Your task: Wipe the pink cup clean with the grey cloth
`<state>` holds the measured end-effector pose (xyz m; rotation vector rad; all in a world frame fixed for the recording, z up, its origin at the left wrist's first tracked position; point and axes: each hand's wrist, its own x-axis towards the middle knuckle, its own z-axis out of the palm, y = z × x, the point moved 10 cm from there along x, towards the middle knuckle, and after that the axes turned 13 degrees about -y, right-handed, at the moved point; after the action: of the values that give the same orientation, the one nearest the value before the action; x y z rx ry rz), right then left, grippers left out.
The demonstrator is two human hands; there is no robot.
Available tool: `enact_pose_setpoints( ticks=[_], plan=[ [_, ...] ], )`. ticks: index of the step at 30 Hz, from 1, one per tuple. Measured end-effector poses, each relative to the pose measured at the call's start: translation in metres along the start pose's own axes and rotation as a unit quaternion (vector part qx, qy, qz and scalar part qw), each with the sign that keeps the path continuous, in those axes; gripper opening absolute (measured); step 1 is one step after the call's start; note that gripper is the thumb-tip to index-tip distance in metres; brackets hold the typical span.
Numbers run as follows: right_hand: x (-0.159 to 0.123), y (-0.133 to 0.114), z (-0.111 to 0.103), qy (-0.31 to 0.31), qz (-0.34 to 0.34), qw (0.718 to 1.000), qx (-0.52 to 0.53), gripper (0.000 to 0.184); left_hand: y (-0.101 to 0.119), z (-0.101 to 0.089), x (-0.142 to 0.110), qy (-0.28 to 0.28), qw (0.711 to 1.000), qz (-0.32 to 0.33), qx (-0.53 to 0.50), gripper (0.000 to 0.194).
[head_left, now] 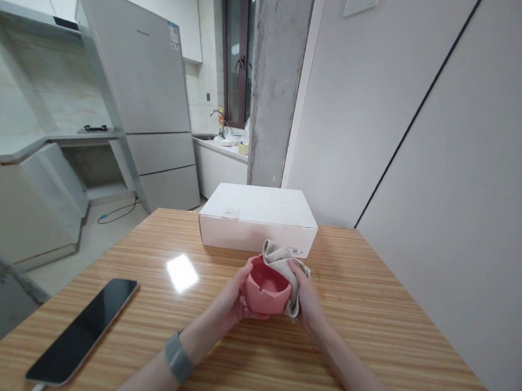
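A pink ashtray (266,296) with notches in its rim is held up over the table, its hollow tilted toward me. My left hand (239,295) grips it from the left side, thumb near the rim and fingers curled beneath. Over its right side and rim drapes a grey-beige cloth (283,261). My right hand (304,291) is closed on this cloth, pressing it against the ashtray's right wall. The fingertips of the right hand are partly hidden by the folds.
Behind my hands a white cardboard box (258,234) stands on the wood-grain table (381,323). A black-screened phone (84,332) with a white cable lies at the left. Beyond the table are a fridge (135,73), a sink counter and a grey pillar (278,83).
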<state>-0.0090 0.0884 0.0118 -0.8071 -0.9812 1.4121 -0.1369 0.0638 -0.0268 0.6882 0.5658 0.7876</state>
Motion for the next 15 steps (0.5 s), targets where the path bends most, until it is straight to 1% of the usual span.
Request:
enact_pose_setpoints(
  ticks=[3,5,7,10,12,15],
  plan=[
    [-0.008,0.004,0.002,0.023,-0.026,0.999,-0.015,0.031,0.004,0.003,0.0,0.004,0.999,0.045,-0.025,0.05],
    [-0.013,0.002,0.002,0.043,-0.054,0.997,-0.037,0.035,0.007,0.01,-0.001,-0.018,0.997,0.066,-0.035,0.047],
    [-0.013,0.003,-0.001,0.053,-0.054,0.997,-0.033,0.038,0.008,0.016,-0.002,-0.036,0.997,0.065,-0.03,0.047],
    [-0.006,0.01,-0.006,0.041,-0.003,0.999,0.012,0.036,0.005,0.014,-0.005,-0.015,1.0,0.018,-0.006,0.051],
    [0.0,0.008,-0.007,0.022,0.03,0.999,0.031,0.035,0.0,0.011,-0.007,-0.003,1.0,-0.025,0.005,0.059],
    [0.004,0.012,0.0,-0.04,0.106,0.991,0.071,0.032,-0.005,0.011,-0.007,-0.017,0.998,-0.058,0.0,0.065]
  ],
)
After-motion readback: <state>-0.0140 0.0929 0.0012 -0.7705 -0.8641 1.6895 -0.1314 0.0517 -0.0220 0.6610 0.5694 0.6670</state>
